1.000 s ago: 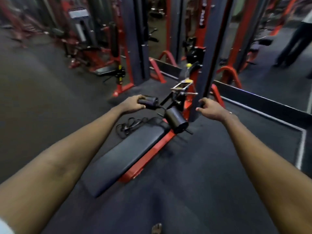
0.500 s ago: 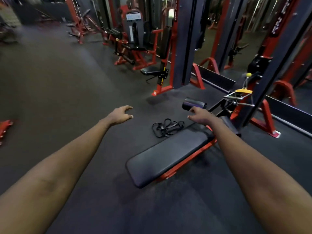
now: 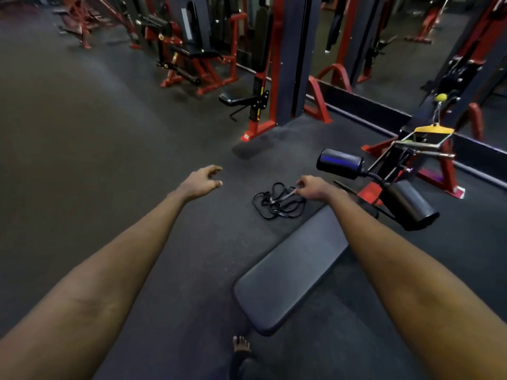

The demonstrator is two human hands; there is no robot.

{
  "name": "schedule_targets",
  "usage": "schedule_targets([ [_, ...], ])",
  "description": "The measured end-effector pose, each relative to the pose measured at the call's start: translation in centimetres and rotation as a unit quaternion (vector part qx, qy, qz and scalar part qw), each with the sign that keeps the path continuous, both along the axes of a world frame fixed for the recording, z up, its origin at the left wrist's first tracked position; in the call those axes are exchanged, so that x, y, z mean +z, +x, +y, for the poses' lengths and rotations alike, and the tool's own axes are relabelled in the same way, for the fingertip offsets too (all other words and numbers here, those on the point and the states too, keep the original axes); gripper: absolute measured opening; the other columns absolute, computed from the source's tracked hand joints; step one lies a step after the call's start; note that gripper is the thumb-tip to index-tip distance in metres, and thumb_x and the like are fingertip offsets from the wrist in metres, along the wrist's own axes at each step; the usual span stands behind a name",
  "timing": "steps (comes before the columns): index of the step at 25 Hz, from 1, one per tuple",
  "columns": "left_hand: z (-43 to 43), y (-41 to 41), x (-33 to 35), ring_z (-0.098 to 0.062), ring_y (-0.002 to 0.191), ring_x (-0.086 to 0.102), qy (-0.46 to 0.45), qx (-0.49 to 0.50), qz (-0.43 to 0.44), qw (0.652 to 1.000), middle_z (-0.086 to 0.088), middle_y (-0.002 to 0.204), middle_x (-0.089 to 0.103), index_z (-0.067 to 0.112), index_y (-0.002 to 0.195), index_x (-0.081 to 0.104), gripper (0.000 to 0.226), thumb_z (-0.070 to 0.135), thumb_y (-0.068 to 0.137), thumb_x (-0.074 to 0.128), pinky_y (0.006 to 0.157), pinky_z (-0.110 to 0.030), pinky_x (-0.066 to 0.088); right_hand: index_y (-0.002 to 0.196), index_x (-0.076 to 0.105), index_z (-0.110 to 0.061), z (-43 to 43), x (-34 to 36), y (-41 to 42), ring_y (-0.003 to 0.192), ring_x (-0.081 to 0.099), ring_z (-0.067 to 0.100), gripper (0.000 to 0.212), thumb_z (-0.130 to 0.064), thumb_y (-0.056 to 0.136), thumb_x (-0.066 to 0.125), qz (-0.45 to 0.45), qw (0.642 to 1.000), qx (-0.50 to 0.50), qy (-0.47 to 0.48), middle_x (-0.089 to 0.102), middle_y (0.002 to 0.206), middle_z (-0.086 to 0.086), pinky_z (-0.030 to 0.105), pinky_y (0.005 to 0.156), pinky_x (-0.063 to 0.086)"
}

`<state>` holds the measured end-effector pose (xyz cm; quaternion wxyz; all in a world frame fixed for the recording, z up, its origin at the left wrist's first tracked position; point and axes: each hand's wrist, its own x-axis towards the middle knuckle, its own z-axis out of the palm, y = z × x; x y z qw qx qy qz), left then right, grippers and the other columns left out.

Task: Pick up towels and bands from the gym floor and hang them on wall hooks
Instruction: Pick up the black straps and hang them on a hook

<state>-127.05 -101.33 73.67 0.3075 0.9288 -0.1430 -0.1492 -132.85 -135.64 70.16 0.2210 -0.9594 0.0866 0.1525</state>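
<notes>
Dark rubber gym floor [image 3: 82, 165]: beside the sit-up bench [image 3: 290, 270], right hand [image 3: 312, 187] pinches tangled resistance bands [image 3: 274, 205]; left hand [image 3: 201, 182] hangs open. Better to gather every loop before lifting.

No legible writing anywhere in view.
A small pale sticker [image 3: 246, 136] sits on a red machine foot [image 3: 259, 129], and a whitish placard [image 3: 188, 21] on a far machine [image 3: 197, 54]; both are too small and blurred to read.
</notes>
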Motion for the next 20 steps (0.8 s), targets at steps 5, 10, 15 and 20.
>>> schedule_targets([
  [5,1.6,11.5,-1.9,-0.019,0.131,0.048,0.029,-0.028,0.040,0.998,-0.003,0.144,0.051,0.025,0.143,0.046,0.054,0.031,0.091,0.061,0.103,-0.029,0.037,0.095,0.070,-0.011,0.1,-2.2,10.2,0.101,0.066,0.029,0.020,-0.026,0.085,0.060,0.064,0.997,-0.029,-0.018,0.070,0.102,0.013,0.035,0.085,0.051],
  [10,0.8,23.6,-4.8,-0.021,0.133,0.046,0.046,-0.085,0.072,0.993,-0.005,0.147,0.047,0.025,0.144,0.043,0.056,0.032,0.091,0.059,0.107,-0.036,0.039,0.099,0.069,-0.010,1.4,-3.8,19.1,0.096,0.065,0.029,0.021,-0.024,0.087,0.058,0.075,0.995,-0.067,0.002,0.069,0.103,0.007,0.037,0.084,0.053],
  [15,-1.6,36.5,-9.8,-0.022,0.136,0.044,0.057,-0.155,0.098,0.981,-0.004,0.150,0.044,0.026,0.145,0.042,0.056,0.031,0.092,0.058,0.107,-0.036,0.037,0.103,0.064,-0.016,1.9,-6.2,28.1,0.099,0.063,0.028,0.017,-0.026,0.092,0.055,0.076,0.988,-0.132,0.022,0.067,0.108,0.008,0.038,0.085,0.050],
  [20,-4.6,49.8,-13.0,-0.023,0.136,0.043,0.073,-0.193,0.132,0.969,-0.005,0.149,0.045,0.026,0.144,0.043,0.055,0.030,0.092,0.059,0.108,-0.038,0.037,0.133,0.052,-0.012,1.5,-9.5,35.9,0.121,0.056,0.034,0.042,-0.028,0.095,0.055,0.121,0.973,-0.194,0.038,0.057,0.135,0.016,0.043,0.100,0.047],
])
